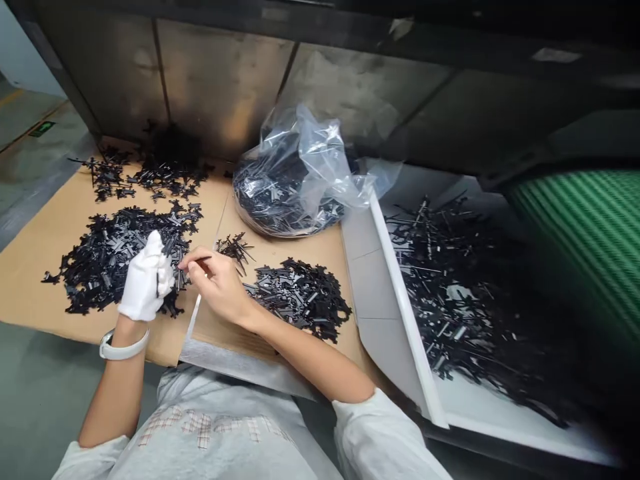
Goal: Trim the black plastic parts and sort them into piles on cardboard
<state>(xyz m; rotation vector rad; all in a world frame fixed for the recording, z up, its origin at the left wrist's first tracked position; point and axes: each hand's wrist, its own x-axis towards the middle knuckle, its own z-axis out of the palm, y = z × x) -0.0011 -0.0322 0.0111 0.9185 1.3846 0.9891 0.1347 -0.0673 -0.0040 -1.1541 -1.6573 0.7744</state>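
Observation:
My left hand (149,277), in a white glove, is closed with the thumb side up over the large pile of small black plastic parts (107,267). Whatever it holds is hidden by the glove. Just to its right, my bare right hand (217,280) is closed in a pinch, its fingertips near the glove. A thin dark sliver shows at its fingers, too small to name. Behind the right hand lies a small heap of thin black sticks (236,250). A second pile of black parts (303,297) sits beside my right forearm.
Brown cardboard (35,233) covers the table. A clear plastic bag (290,193) full of black parts stands at the back centre. More black parts (160,167) lie at the back left. On the right, a white-walled tray (400,287) holds many black pieces beside a green ribbed belt (585,233).

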